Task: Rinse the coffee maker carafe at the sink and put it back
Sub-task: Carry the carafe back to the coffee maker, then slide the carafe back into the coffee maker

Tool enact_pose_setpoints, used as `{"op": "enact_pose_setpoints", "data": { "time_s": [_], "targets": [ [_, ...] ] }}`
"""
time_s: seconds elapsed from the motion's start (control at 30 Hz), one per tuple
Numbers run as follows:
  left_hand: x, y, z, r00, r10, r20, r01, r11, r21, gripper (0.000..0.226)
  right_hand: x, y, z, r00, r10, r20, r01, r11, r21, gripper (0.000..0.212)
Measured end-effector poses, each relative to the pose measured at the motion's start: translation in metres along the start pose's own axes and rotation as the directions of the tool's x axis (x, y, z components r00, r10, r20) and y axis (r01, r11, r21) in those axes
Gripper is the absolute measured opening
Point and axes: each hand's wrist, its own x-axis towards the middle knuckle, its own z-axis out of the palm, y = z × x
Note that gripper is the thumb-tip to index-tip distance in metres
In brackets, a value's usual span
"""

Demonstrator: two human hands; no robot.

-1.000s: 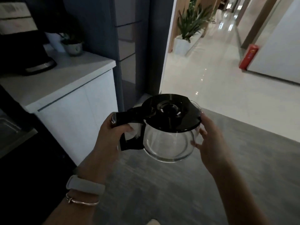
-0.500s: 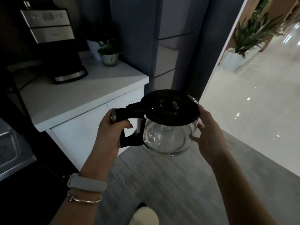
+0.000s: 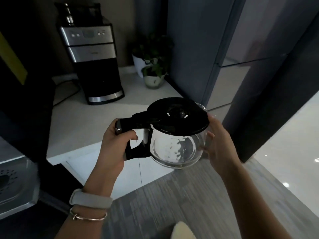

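I hold the glass carafe (image 3: pixel 174 149) with its black lid in front of me, above the front edge of the white counter (image 3: pixel 82 128). My left hand (image 3: pixel 114 149) is wrapped around the black handle. My right hand (image 3: pixel 219 145) rests flat against the carafe's glass side, fingers spread. Drops cling to the inside of the glass. The black and steel coffee maker (image 3: pixel 93 56) stands at the back of the counter, its warming plate bare. A metal sink (image 3: pixel 15 185) shows at the lower left edge.
Two potted plants (image 3: pixel 153 66) sit on the counter to the right of the coffee maker. A tall grey fridge (image 3: pixel 215 49) rises right of the counter. A black cable (image 3: pixel 67 94) trails left of the machine. Grey floor lies below.
My view has swung left and closer to the counter, bringing the whole coffee maker into sight. The carafe stays in both hands, now over the counter's edge.
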Motion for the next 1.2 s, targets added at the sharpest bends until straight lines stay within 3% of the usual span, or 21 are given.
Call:
{"op": "enact_pose_setpoints", "data": {
  "time_s": [0.13, 0.27, 0.4, 0.7, 0.87, 1.03, 1.2],
  "targets": [
    [0.037, -0.006, 0.014, 0.992, 0.030, -0.120, -0.033, 0.999, -0.023, 0.034, 0.067, -0.003, 0.007, 0.995, 0.018, 0.102, -0.016, 1.000, -0.026, 0.058],
    [0.068, -0.008, 0.029, 0.962, 0.061, -0.265, -0.075, 0.996, -0.043, 0.035, 0.134, -0.011, 0.015, 0.974, 0.042, 0.225, -0.030, 0.998, -0.056, 0.040],
    [0.093, -0.003, 0.035, 0.910, 0.075, -0.408, -0.104, 0.993, -0.049, 0.035, 0.184, -0.020, 0.034, 0.916, 0.064, 0.397, -0.023, 0.994, -0.107, 0.038],
    [0.152, 0.001, 0.018, 0.799, 0.099, -0.593, -0.130, 0.991, -0.010, 0.033, 0.264, -0.017, 0.102, 0.822, 0.134, 0.553, -0.068, 0.988, -0.138, 0.039],
    [0.196, -0.001, -0.013, 0.787, 0.100, -0.609, -0.112, 0.994, 0.019, 0.033, 0.295, -0.003, 0.145, 0.785, 0.136, 0.605, -0.054, 0.987, -0.152, 0.040],
    [0.255, -0.006, -0.059, 0.796, 0.120, -0.594, -0.108, 0.993, 0.056, 0.032, 0.323, 0.021, 0.195, 0.700, 0.031, 0.713, 0.095, 0.986, -0.136, 0.072],
    [0.318, -0.005, -0.111, 0.829, 0.100, -0.550, -0.085, 0.995, 0.053, 0.032, 0.353, 0.050, 0.250, 0.662, -0.034, 0.749, 0.176, 0.978, -0.111, 0.083]
  ]
}}
